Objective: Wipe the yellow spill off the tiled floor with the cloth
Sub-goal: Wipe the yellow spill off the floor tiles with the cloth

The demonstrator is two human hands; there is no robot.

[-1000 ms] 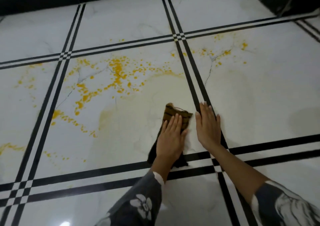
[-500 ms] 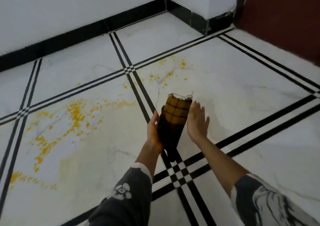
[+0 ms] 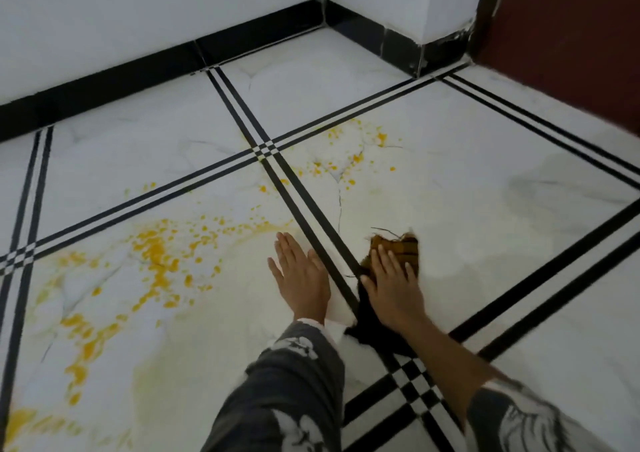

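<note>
A dark cloth [image 3: 403, 245] with a yellow-stained, checked end lies flat on the white tiled floor, just right of a black double grout line. My right hand [image 3: 393, 283] presses flat on top of it, fingers pointing away from me. My left hand [image 3: 301, 273] rests flat and open on the bare tile left of that line, holding nothing. Thick yellow spill [image 3: 156, 254] spreads in blobs and drops over the tile to the left. A smaller patch of yellow drops [image 3: 349, 160] lies on the tile beyond the cloth.
The white wall with black skirting [image 3: 242, 41] runs along the back, turning at a corner [image 3: 420, 55]. A dark red door or panel [image 3: 568, 36] stands at the far right. Pale yellow smears [image 3: 162, 365] mark the wiped tile near my left sleeve.
The cloth was under my left hand, then lifted between both hands. Now it lies on the floor under my right hand, right of the grout line, and my left hand is flat on the tile.
</note>
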